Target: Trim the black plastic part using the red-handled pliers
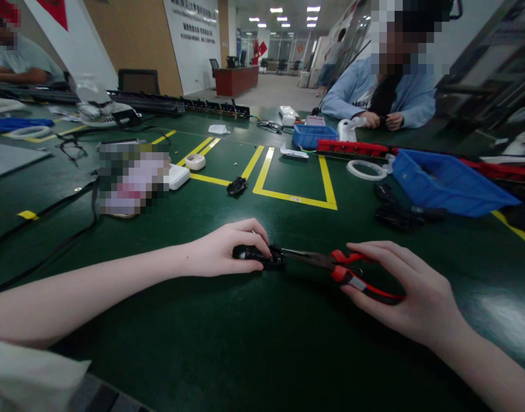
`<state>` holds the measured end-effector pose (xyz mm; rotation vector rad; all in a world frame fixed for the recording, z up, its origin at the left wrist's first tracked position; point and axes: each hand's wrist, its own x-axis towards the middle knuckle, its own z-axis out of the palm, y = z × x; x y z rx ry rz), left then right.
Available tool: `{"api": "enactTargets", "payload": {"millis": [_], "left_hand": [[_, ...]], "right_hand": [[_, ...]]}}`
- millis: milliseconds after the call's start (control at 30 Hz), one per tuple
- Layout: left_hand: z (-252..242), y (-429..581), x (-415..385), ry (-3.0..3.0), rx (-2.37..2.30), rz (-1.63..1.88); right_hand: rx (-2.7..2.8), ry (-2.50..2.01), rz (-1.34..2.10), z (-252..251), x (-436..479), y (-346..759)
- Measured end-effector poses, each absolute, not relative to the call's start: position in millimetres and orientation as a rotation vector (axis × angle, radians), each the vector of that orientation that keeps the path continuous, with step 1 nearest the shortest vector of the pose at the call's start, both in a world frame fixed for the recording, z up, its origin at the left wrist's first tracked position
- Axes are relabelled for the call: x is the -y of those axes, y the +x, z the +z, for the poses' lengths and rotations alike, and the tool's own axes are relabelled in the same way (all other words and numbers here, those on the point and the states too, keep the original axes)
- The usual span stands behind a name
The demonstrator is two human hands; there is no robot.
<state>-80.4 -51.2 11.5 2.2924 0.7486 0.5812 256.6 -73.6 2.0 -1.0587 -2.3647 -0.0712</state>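
My left hand (234, 249) grips a small black plastic part (275, 260) low over the green table (228, 337). Its fingers wrap over the part, so much of its shape is hidden. In my right hand (417, 292) is a pair of needle-nose pliers (348, 272) with red and black handles. The pliers' long jaws point left and their tips reach the right end of the black part. Whether the tips pinch anything is too small to tell. Beyond my left hand lies a crumpled-looking black piece (237, 186).
Yellow tape (294, 200) outlines areas on the tabletop. A blue bin (451, 183) stands at right beside black parts (400, 214) and a white ring (366, 169). At left are a phone (136, 183), a white case (177, 177) and black straps (74, 229). A co-worker (382, 97) sits across.
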Motion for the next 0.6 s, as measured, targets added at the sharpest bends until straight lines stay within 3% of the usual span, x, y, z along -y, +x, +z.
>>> {"api": "enactTargets", "payload": {"millis": [600], "left_hand": [[6.6, -76.5, 55.8, 2.362, -0.672, 0.589]], "right_hand": [[2.486, -0.861, -0.108, -1.8, 70.8, 256.2]]}}
